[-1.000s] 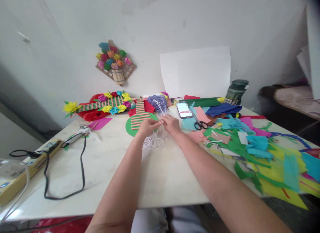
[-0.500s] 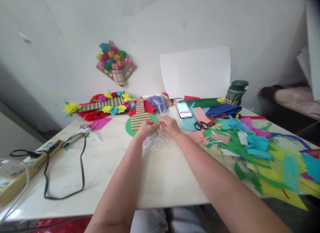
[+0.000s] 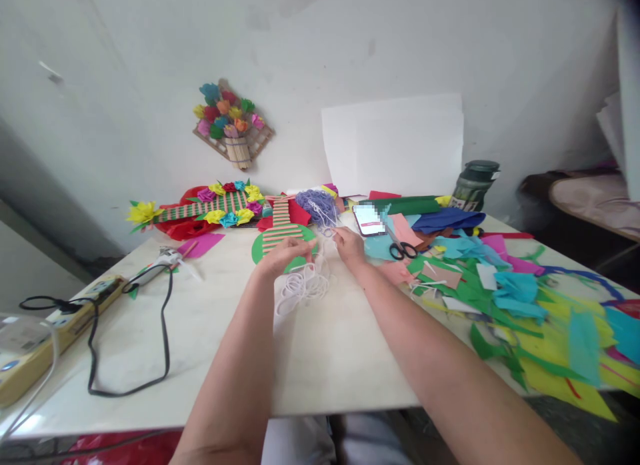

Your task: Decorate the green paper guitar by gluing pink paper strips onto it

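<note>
My left hand (image 3: 284, 257) is over the near edge of a green round piece (image 3: 257, 250) that has pale sticks laid in rows and a stick-covered neck. Its fingers are stretched out and apart, just above a loose tangle of white string (image 3: 303, 285). To the right, my right hand (image 3: 350, 246) pinches a strand of the white string between thumb and fingertips. Beyond the fingertips lies a bundle of purple yarn (image 3: 316, 205), with white strands across it. The strand's exact path between the hands is too fine to follow.
Black-handled scissors (image 3: 403, 250) and a phone (image 3: 369, 220) lie right of my hands, beside heaped coloured paper scraps (image 3: 520, 298). At left are a glue gun (image 3: 169, 257), its black cord and a power strip (image 3: 95, 302). A flower-trimmed guitar shape (image 3: 220, 205) and a bottle (image 3: 473, 187) stand behind.
My hands have drawn apart. The left shifted slightly left and its fingers spread from a pinch; the right moved right with the string. More of the white tangle shows.
</note>
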`<control>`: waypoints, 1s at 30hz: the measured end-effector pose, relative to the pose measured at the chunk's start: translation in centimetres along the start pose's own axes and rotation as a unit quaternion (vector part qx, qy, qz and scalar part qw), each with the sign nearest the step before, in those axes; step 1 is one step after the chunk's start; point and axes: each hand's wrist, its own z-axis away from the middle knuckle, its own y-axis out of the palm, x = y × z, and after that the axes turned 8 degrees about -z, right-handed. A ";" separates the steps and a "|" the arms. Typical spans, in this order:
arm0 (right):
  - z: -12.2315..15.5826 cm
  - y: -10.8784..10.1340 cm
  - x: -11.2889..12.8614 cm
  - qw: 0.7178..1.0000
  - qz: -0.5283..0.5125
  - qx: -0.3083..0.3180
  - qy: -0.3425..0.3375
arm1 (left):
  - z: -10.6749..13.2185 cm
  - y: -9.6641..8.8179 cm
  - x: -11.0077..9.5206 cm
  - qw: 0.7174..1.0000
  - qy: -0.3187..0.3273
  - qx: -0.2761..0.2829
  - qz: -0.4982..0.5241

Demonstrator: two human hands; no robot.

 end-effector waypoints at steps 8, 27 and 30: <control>0.3 -0.6 2.7 0.981 0.110 0.107 -0.120 | -2.5 3.0 1.8 0.990 -0.008 -0.135 -0.032; 0.2 -0.4 1.2 0.996 0.079 0.040 -0.005 | 1.0 0.2 -1.6 0.960 0.059 0.183 0.205; 0.2 -0.5 1.0 0.994 0.096 0.024 0.036 | 1.0 0.5 -2.1 0.956 0.024 0.262 0.129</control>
